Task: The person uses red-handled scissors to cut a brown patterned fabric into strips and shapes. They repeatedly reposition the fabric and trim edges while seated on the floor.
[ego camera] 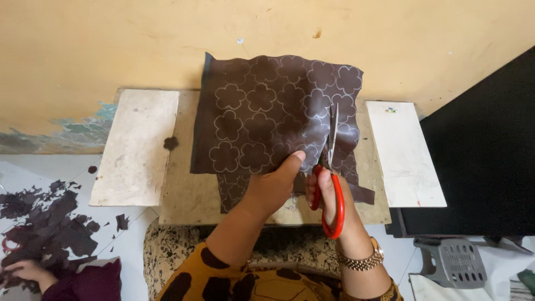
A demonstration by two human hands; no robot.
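A dark brown sheet of fabric [262,106] printed with pale flower outlines lies on a small wooden table [184,195] and leans up against the wall. My left hand [276,181] pinches its lower edge, thumb on top. My right hand [329,195] grips red-handled scissors [332,167], whose blades point upward into the sheet along a flower outline. A gold watch band sits on my right wrist.
Two pale rectangular slabs [136,145] [404,153] flank the table. A small cut flower piece [171,143] lies on the table's left. Dark fabric scraps [47,223] cover the floor at left, where another person's hand [25,271] rests. A grey plastic stool [454,262] stands at right.
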